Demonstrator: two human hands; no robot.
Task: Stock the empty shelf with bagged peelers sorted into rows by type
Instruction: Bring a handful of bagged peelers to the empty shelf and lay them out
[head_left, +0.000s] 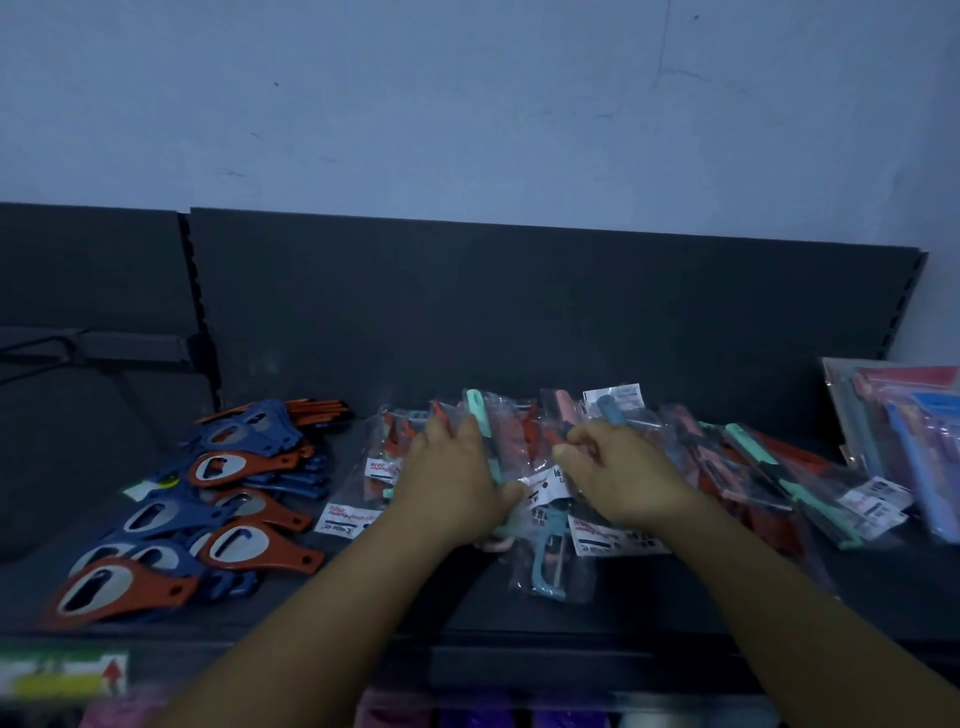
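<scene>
Both hands work the bagged peelers (524, 457) mid-shelf (649, 597): left hand (457, 478) grips one stack to square it, right hand (618, 467) pinches a bag, apparently sorting by type.

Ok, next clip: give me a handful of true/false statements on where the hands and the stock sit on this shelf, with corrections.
1. Both hands are on the bagged peelers in the middle of the shelf. True.
2. The orange and blue flat openers lie to the right of the peelers. False: they lie to the left.
3. The left hand lies beside a peeler with a mint green handle. True.
4. The right hand hangs off the shelf, touching nothing. False: it rests on the bags with its fingers curled.
5. The peelers hang from hooks on the back panel. False: they lie on the shelf.
</scene>
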